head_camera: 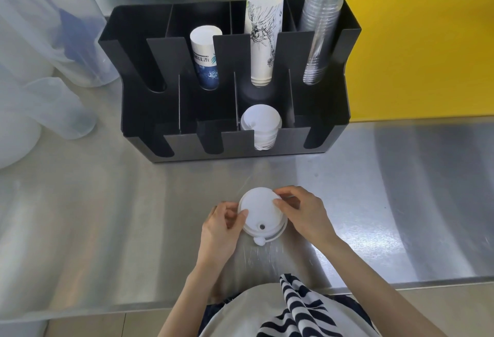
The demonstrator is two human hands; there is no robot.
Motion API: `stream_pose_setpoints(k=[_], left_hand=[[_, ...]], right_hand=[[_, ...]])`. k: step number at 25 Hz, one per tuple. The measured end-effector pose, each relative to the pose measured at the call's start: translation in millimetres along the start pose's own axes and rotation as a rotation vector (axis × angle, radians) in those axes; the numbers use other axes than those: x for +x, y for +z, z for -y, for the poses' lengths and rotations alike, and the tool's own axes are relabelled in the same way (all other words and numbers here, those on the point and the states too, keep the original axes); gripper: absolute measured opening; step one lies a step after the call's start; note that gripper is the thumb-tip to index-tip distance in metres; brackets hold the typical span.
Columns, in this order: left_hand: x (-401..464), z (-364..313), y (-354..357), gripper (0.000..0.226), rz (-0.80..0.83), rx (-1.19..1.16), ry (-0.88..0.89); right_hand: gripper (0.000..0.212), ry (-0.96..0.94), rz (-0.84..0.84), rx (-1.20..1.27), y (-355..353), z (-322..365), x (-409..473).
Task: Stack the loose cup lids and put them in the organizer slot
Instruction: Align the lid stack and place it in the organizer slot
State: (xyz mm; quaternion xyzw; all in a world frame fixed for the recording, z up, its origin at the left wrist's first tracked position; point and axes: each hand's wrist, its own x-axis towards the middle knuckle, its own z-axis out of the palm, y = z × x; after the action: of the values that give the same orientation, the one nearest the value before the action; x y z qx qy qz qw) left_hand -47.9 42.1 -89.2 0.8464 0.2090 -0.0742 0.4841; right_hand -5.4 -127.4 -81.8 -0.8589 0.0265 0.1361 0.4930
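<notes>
Gripping from both sides: left hand (223, 225) and right hand (303, 212) pinched with fingertips on the rim of a small stack of round white plastic cup lids (260, 213), resting on the brushed steel counter (107, 216) near its front edge. Well beyond, against the back: black plastic multi-slot organizer (139, 112), upper row holding a tall white printed paper cup stack (264, 37), a clear plastic cup stack (319, 34) and a shorter blue-and-white paper cup stack (204, 58). Lower row: white lid stack already slotted (260, 125), third compartment from left. No other loose lids visible. Stacking seemingly done or nearly so; carrying over and dropping into that slot not yet done.
</notes>
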Motion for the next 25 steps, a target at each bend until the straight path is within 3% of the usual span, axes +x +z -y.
stream_pose_setpoints(k=[3, 6, 8, 15, 22, 25], left_hand=[[1.3, -0.9, -0.9, 0.034, -0.023, 0.109, 0.102], [2.4, -1.4, -0.9, 0.062, 0.108, 0.153, 0.212], [3.3, -1.9, 0.6, 0.069, 0.178, 0.227, 0.267], [17.0, -9.0, 3.1, 0.068, 0.193, 0.24, 0.296], [29.9, -17.3, 4.4, 0.07, 0.205, 0.215, 0.273], [30.8, -19.2, 3.8, 0.075, 0.209, 0.206, 0.236]], right_hand=[[0.017, -0.02, -0.009, 0.013, 0.7, 0.7, 3.7], [0.019, -0.035, -0.041, 0.0, -0.5, 2.0, 9.4], [0.024, -0.063, -0.065, -0.03, -2.9, 3.3, 9.5], [0.05, -0.267, 0.11, -0.234, -7.7, -0.4, -2.5], [0.044, -0.283, 0.134, -0.265, -2.9, -4.2, 2.4], [0.041, -0.23, 0.086, -0.155, -0.1, -2.2, 2.3]])
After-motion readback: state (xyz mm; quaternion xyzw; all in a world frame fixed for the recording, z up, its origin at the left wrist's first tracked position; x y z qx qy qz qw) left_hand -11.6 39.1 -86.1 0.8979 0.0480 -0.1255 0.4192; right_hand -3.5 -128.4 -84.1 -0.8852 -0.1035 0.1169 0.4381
